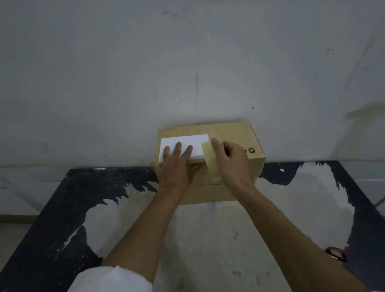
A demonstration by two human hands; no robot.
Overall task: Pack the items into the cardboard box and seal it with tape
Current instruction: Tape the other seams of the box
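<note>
scuffed grey wall (pixel 182 57) dotted with small dark marks, worn table (pixel 214 245) with black paint peeled off to pale patches, small red and black thing (pixel 337 253) near its right edge, too blurry to make out

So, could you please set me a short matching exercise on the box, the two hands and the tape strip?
Things:
1. left hand
2. right hand
3. tape strip
4. cardboard box

States:
A. hangs over the box's front edge
B. fingers flat on the white label
C. closed, against the wall
D. fingers curled at the strip's top

Pairs: 1-B, 2-D, 3-A, 4-C
</note>
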